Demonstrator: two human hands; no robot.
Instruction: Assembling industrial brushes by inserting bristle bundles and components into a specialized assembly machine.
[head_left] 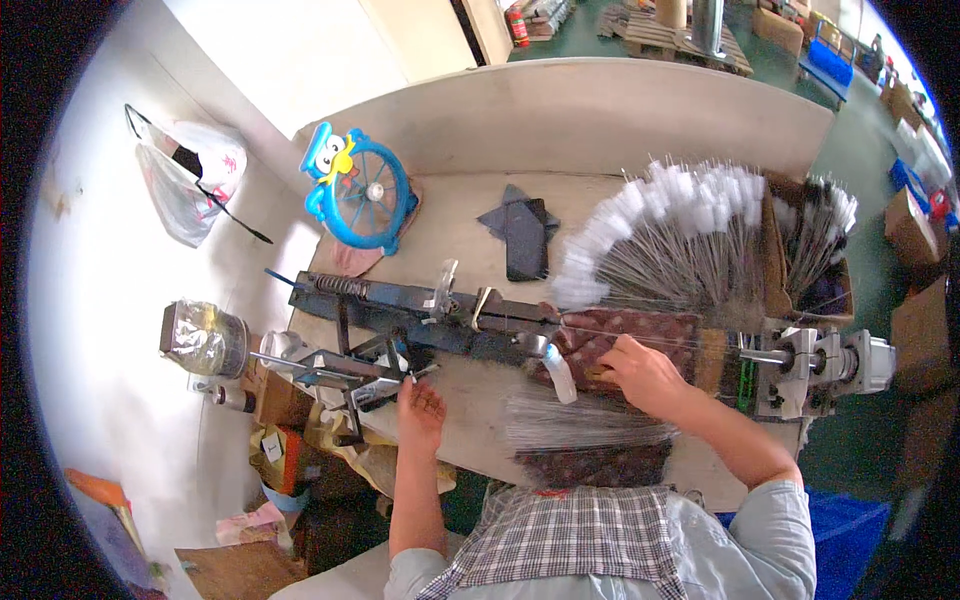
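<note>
My right hand [648, 378] is closed in a pinch above the brown patterned cloth [640, 330] on the bench. What its fingertips hold is too small to make out. Just left of it, a white cylindrical bristle piece [560, 375] hangs beside the round metal end of a long dark machine bar [490, 315]. A thin wire stretches from there toward the metal spindle [765, 355] at the right. My left hand [421, 412] is at the black metal linkage [375, 375], palm partly showing, fingers loosely bent and apart, with nothing visible in them.
White-tipped wire brushes [680, 220] lie fanned out behind, beside a box of dark brushes [815, 240]. Bare wires [590, 425] are bundled near me. A dark phone-like slab [526, 240] and a blue toy-shaped fan [365, 195] occupy the back. A plastic-wrapped motor-like unit [205, 340] stands left.
</note>
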